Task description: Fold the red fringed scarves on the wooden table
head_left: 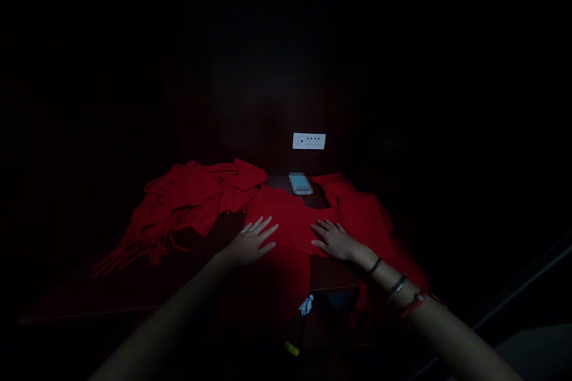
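Observation:
Red cloth [281, 220] lies spread over the table and hangs down past its front edge. On the left part of it my left hand [253, 244] rests flat, fingers apart, a ring on one finger. My right hand [333, 239] also lies flat with spread fingers, on the cloth's right part, bracelets round the wrist. Neither hand grips anything. Beside my right hand, more red cloth [364, 214] drapes down the right side; I cannot tell whether it is the same piece. To the left sits a crumpled heap of red cloth [192, 190] with long fringe-like strands.
Behind the cloth, a blurred-out phone-like object [301, 183] lies on the dark table [330, 274]. A white socket panel [308, 141] is on the wall behind. A white scrap [306, 305] and a yellow item [292, 349] show below the front edge. The surroundings are very dark.

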### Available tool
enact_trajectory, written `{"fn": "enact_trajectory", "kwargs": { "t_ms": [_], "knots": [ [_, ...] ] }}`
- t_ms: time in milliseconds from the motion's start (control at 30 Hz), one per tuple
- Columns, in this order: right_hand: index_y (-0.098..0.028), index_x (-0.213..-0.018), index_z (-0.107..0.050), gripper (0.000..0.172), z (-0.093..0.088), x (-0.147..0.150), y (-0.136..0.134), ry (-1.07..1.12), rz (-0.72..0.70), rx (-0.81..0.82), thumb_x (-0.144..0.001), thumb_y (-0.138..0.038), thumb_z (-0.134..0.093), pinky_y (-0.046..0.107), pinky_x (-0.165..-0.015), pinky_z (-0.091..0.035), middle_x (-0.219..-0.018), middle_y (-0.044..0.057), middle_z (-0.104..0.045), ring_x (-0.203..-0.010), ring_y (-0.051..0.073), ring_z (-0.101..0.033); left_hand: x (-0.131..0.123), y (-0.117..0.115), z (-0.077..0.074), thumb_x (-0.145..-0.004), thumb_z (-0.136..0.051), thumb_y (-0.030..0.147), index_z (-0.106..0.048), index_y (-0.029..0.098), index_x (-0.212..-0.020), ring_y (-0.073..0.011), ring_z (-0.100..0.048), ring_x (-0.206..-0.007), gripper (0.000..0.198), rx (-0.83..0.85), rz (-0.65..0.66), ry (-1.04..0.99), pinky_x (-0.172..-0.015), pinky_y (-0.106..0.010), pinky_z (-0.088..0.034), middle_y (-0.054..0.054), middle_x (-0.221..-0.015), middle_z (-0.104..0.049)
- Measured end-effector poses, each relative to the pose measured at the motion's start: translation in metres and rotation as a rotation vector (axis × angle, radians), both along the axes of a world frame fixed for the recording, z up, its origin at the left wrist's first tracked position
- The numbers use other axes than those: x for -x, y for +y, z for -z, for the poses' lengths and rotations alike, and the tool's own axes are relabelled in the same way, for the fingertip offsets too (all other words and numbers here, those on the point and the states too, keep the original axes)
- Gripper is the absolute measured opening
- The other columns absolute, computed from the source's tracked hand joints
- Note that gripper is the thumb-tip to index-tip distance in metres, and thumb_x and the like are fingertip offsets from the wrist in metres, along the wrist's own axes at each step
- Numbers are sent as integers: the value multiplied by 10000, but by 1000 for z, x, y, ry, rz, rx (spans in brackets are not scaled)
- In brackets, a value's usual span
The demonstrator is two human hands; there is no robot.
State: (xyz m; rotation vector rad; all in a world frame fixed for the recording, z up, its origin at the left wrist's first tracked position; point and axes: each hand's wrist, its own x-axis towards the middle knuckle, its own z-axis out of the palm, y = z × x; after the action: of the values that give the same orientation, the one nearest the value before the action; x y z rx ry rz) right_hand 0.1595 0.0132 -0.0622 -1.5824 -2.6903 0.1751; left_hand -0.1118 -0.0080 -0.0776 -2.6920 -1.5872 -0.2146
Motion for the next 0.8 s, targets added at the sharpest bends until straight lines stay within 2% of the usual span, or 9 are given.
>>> {"fn": "enact_trajectory", "kwargs": {
  "t_ms": [67, 167, 233, 300, 400, 467, 600, 700, 800],
  "knots": [
    [-199, -1291, -288, 564, -2, -14, 2, -29, 52, -112, -799, -468, -344, 495, -959, -151, -1352, 125, -240, -1233, 292, -172, 1, -1, 3, -785, -259, 574, -177, 257, -1316, -252, -127, -1255, 625, 58, 27, 26, -989, -406, -173, -78, -1384, -147],
    [-197, -1282, -288, 578, -9, -42, 8, -82, 260, -266, -762, -396, -444, 526, -927, -174, -1344, 137, -240, -1223, 322, -168, 3, 0, 0, -774, -262, 592, -143, 278, -1318, -262, -87, -1259, 639, 122, 33, 40, -985, -426, -163, -66, -1391, -103],
    [-180, -1287, -256, 608, -16, -59, 13, -99, 415, -270, -749, -373, -465, 505, -871, -269, -1287, 170, -318, -1169, 328, -279, 2, 4, -2, -825, -201, 517, -164, 292, -1312, -249, -93, -1260, 537, 133, 7, 42, -983, -436, -157, -48, -1391, -120],
    [-152, -1281, -248, 575, -20, -70, 16, -93, 497, -233, -766, -323, -440, 433, -800, -354, -1174, 186, -432, -1058, 299, -421, -4, 10, -2, -858, -158, 428, -200, 283, -1306, -223, -102, -1263, 473, 55, -26, 22, -988, -424, -151, -35, -1391, -135],
    [-132, -1201, -367, 407, -23, -74, 17, -91, 484, -175, -800, -201, -350, 368, -754, -382, -1027, 173, -524, -933, 256, -512, -16, 19, 4, -852, -194, 417, -236, 265, -1301, -204, -102, -1265, 476, -104, -65, -17, -996, -395, -151, -23, -1392, -138],
    [-146, -1158, -415, 366, -24, -75, 18, -100, 475, -214, -802, -185, -337, 376, -774, -371, -1053, 172, -501, -968, 262, -486, -23, 22, 10, -836, -223, 448, -247, 279, -1296, -216, -135, -1259, 490, -86, -71, 6, -989, -406, -167, -15, -1381, -186],
    [-134, -1280, -244, 568, -30, -84, 27, -33, 634, -361, -765, -274, -437, 395, -803, -361, -1223, 211, -334, -1059, 307, -408, -27, 25, 16, -827, -217, 470, -225, 287, -1301, -241, -167, -1249, 509, 12, -64, 59, -978, -431, -178, -23, -1374, -209],
    [-72, -1305, -174, 625, -42, -97, 40, 99, 693, -255, -742, -160, -432, 298, -755, -391, -1121, 205, -451, -946, 247, -513, -25, 24, 12, -818, -214, 495, -209, 261, -1310, -256, -139, -1254, 544, 50, -69, 49, -982, -440, -163, -44, -1384, -168],
    [-93, -1233, -336, 523, -59, -104, 48, 126, 624, -255, -713, -57, -383, 256, -740, -390, -998, 140, -549, -914, 211, -531, -19, 19, 6, -803, -236, 531, -183, 252, -1317, -247, -116, -1259, 587, 87, -5, 7, -993, -436, -138, -51, -1391, -144]
  ]
}}
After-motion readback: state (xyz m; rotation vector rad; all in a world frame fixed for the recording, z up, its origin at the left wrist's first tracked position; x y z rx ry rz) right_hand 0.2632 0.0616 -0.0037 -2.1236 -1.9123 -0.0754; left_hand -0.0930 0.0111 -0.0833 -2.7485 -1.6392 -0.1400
